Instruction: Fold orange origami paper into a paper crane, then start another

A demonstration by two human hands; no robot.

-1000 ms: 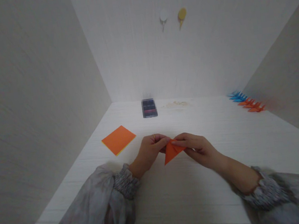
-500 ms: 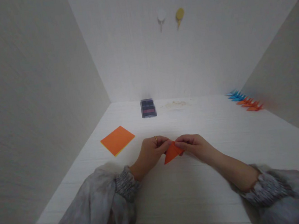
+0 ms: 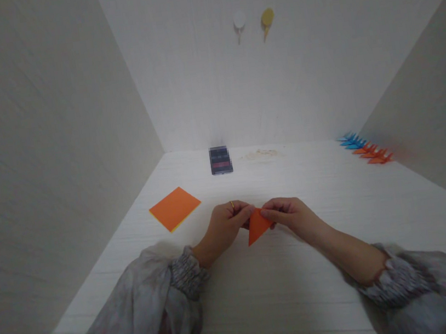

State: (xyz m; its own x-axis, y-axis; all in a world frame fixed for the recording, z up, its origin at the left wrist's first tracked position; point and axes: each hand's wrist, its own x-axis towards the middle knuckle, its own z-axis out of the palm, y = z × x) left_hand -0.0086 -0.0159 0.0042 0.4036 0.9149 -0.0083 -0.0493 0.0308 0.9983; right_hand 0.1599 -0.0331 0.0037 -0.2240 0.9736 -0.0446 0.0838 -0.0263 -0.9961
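Observation:
A small piece of folded orange paper [image 3: 258, 227] is pinched between both hands above the middle of the white table. My left hand [image 3: 233, 221] grips its upper left edge with thumb and fingers; a gold ring shows on one finger. On the other side, my right hand [image 3: 287, 212] pinches the upper right part, its thumb on top. One pointed corner of the paper hangs down toward me. The fingertips behind the paper are partly hidden.
Left of my hands lies a stack of orange paper sheets [image 3: 175, 209] with a yellow edge. A dark blurred box [image 3: 221, 160] stands by the back wall. Blue folded paper figures [image 3: 353, 141] and orange folded paper figures [image 3: 375, 154] line the right side. Two hooks hang on the wall.
The folded paper has turned slightly between my fingers, and its lower point has shifted a little to the right. Both hands keep their pinch in nearly the same place.

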